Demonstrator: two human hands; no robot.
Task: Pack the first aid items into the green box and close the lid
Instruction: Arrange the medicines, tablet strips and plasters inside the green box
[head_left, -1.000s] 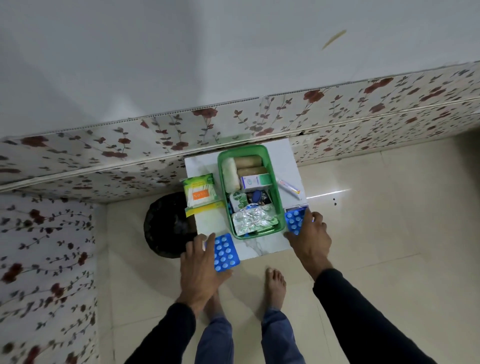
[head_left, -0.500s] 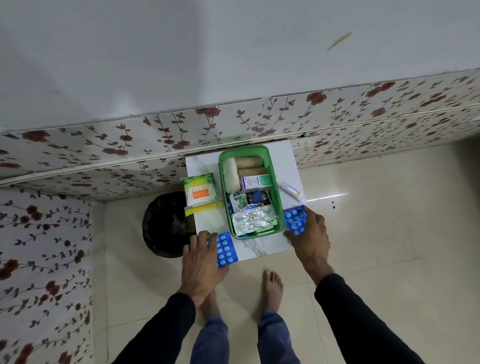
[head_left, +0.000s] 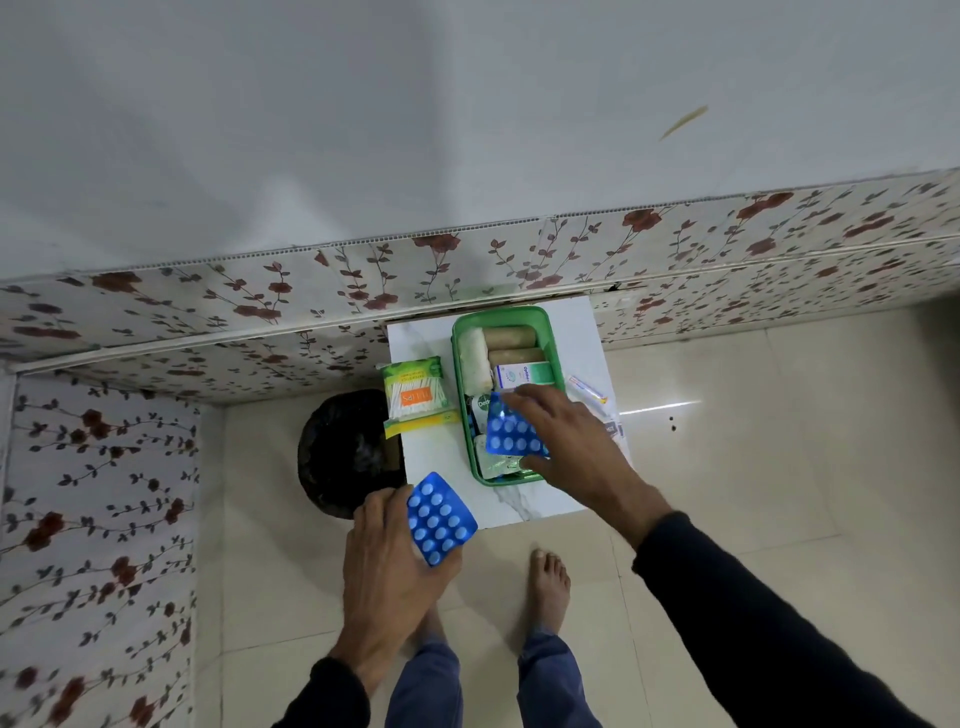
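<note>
While my right hand (head_left: 566, 441) pinches blue blister strip (head_left: 511, 434) over near end of green box (head_left: 550, 332), my left hand (head_left: 389, 561) grips second strip (head_left: 439, 519), short of box's near-left corner; right nearer.

Both blue blister packs have left the table — right hand (head_left: 566, 441) carries its pack (head_left: 511, 434) over the green box (head_left: 460, 374) (left pack (head_left: 440, 518) lifted).

Floral wall panels (head_left: 260, 291), glossy cream tiled floor (head_left: 779, 441).
</note>
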